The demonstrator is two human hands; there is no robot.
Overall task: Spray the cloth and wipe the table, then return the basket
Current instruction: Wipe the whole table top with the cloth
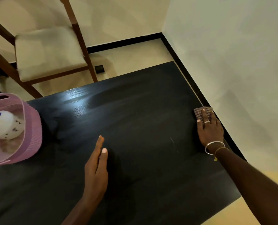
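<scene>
Basket (35,135) sits on the surface (143,111) at the left edge, with the spray bottle (6,125) lying inside it. I read that as spraying done and the bottle put away.

Left grip (96,172) is near the middle front, fingers straight and together, holding nothing. Can't tell if it touches the top or hovers.

The far half of the surface shows smeared, streaky sheen, which looks like wiped passes. The near half is too dark to judge.

Right grip (210,130) is at the right edge by the wall, fingers flat and slightly spread, pressing the checked cloth (199,112) down onto the top. The cloth pokes out past the fingertips.

My call: mid-wipe, at the end of a stroke. Left to do: the near area if it's untouched, then carrying the basket back. Can't see from here where it goes.
</scene>
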